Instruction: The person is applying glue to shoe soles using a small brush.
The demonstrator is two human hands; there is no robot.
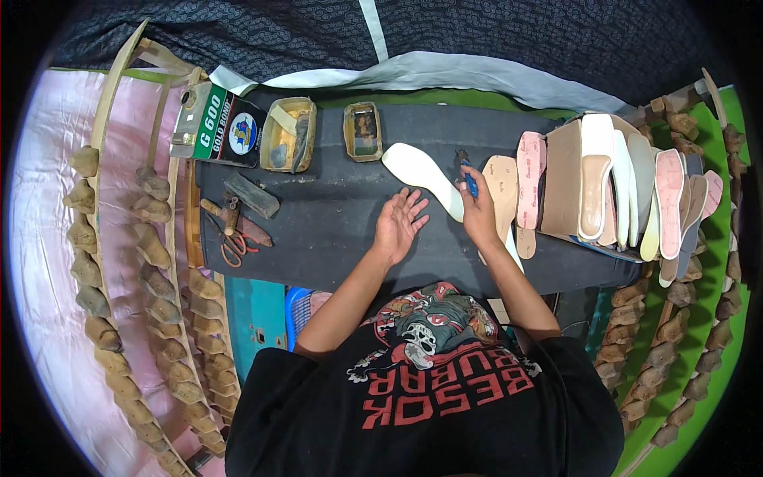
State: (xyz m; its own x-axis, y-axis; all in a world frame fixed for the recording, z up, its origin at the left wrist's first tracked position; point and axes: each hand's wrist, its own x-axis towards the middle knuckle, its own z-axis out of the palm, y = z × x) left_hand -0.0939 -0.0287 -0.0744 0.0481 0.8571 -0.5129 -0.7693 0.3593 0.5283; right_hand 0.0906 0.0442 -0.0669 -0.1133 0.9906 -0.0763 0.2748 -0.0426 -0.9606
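My left hand (398, 229) is open over the dark table, palm turned up and fingers spread, with nothing in it. Just beyond its fingertips lies a white insole (416, 169), slanting from upper left down toward my right hand (480, 213). That hand is closed around a blue-handled tool (471, 186), whose dark tip points away from me; its exact kind is too small to make out. The insole's narrow end lies beside my right fingers; whether they touch it I cannot tell. Close to the right hand's outer side are tan insoles (501, 184) and a pink printed insole (529, 179).
A cardboard box (563, 176) with several insoles stands at the right. Along the back are a metal can (218, 127) and two yellowish trays (273, 162). Scissors (232, 248), a hammer (228, 215) and a grey block (253, 195) lie left. Racks of wooden shoe lasts (102, 334) flank both sides.
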